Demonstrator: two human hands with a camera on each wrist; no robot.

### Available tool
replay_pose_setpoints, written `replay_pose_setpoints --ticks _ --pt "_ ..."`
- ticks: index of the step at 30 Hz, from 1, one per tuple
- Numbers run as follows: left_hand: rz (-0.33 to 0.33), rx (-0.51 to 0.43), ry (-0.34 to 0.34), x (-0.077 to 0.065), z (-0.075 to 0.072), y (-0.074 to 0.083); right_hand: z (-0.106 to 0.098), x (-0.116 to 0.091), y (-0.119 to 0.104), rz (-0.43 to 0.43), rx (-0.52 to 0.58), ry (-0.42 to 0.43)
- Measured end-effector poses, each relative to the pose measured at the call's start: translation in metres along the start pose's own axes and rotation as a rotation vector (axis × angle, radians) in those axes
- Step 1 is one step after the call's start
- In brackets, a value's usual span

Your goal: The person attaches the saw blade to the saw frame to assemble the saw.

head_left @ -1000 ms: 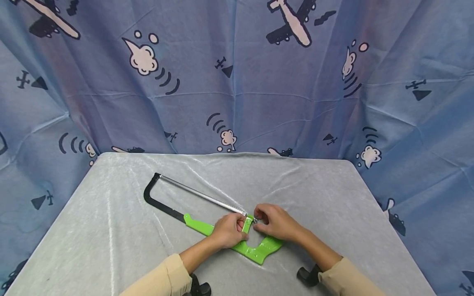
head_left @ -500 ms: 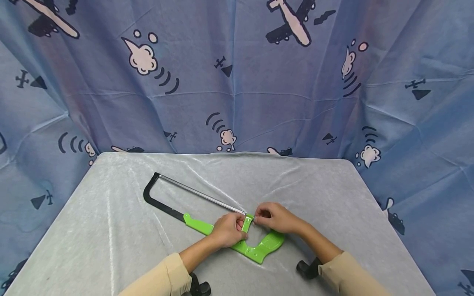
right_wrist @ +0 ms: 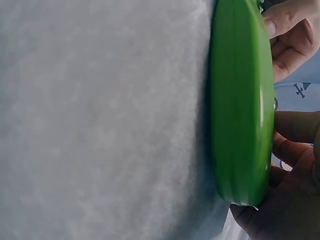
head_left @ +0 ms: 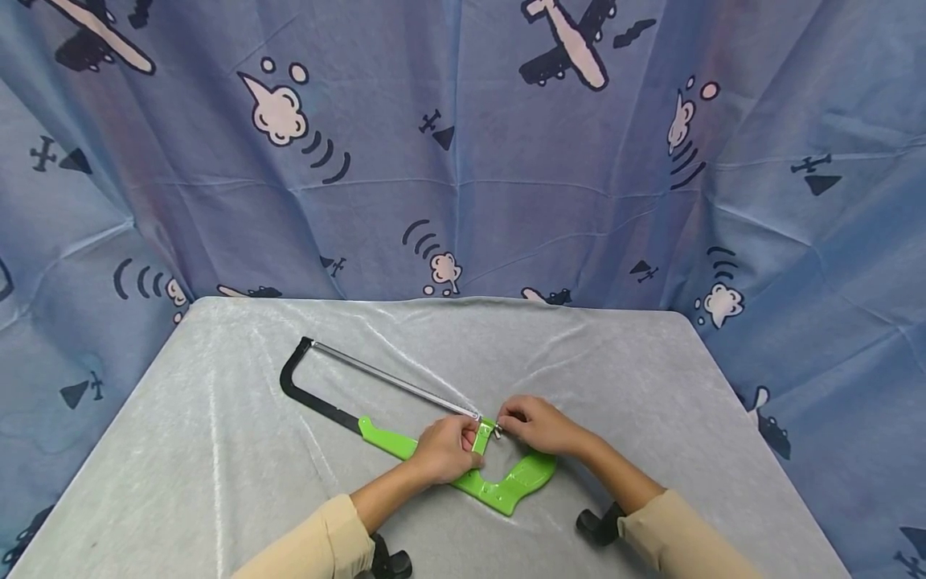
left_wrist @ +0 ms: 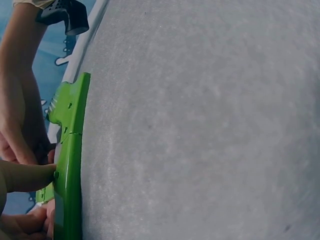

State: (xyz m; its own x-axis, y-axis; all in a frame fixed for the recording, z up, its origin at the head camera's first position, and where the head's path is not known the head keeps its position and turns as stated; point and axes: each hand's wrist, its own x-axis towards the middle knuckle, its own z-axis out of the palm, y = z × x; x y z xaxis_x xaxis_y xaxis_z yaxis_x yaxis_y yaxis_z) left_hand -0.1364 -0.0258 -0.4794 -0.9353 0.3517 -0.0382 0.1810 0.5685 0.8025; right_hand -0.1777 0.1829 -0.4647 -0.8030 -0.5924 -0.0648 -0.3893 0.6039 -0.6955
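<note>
A hacksaw (head_left: 499,492) with a green handle and a black bow (head_left: 318,406) lies on the table. Its silver blade (head_left: 394,381) runs along the far side. My left hand (head_left: 443,452) pinches the green post at the blade's near end. On the other side of that post, the thumb and fingertips of my right hand (head_left: 544,426) are at a small metal wing nut (head_left: 497,433), part of which shows below them. The left wrist view has the green handle (left_wrist: 70,155) beside my thumb. In the right wrist view the green grip (right_wrist: 242,110) hides part of both hands.
A pale grey velvety cloth covers the table (head_left: 253,474). Behind it hangs a blue curtain (head_left: 376,233) printed with planes and clouds. Black wrist devices (head_left: 600,527) sit by both sleeves, close to the tabletop.
My right fingers were apart around the wing nut, then closed over it; now they sit slightly higher and part of the nut shows again. The left hand and hacksaw have stayed put.
</note>
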Motion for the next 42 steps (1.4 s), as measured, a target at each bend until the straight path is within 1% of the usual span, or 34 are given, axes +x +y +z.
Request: replay_pose_setpoints --ticks 4,7,9,12,15,18,24,32,35,42 --pt "0.002 0.008 0.004 0.001 0.000 0.000 -0.001 0.000 -0.002 -0.002 -0.004 0.013" --pt "0.006 0.014 0.005 0.001 0.000 0.001 -0.001 -0.002 -0.005 -0.026 -0.010 0.042" --pt "0.006 0.012 0.005 0.001 -0.001 0.001 0.000 -0.003 -0.007 -0.048 -0.055 0.073" --pt "0.008 0.009 0.005 0.001 -0.001 0.002 0.002 -0.005 -0.011 -0.078 -0.176 0.120" --pt "0.011 0.009 0.007 0.000 -0.002 0.002 0.006 -0.006 -0.014 -0.078 -0.291 0.155" --pt "0.014 0.009 0.006 0.000 -0.002 0.002 0.008 -0.007 -0.016 -0.064 -0.333 0.164" --pt "0.016 0.010 0.004 0.000 -0.001 0.003 0.010 -0.007 -0.016 -0.050 -0.337 0.176" --pt "0.013 0.012 0.004 0.001 -0.001 0.002 0.009 -0.006 -0.017 -0.041 -0.331 0.153" --pt "0.003 0.009 0.001 0.001 -0.001 0.003 0.009 -0.006 -0.017 -0.043 -0.323 0.143" --pt "0.007 0.005 0.002 0.000 -0.001 0.002 0.007 -0.007 -0.016 -0.067 -0.297 0.118"
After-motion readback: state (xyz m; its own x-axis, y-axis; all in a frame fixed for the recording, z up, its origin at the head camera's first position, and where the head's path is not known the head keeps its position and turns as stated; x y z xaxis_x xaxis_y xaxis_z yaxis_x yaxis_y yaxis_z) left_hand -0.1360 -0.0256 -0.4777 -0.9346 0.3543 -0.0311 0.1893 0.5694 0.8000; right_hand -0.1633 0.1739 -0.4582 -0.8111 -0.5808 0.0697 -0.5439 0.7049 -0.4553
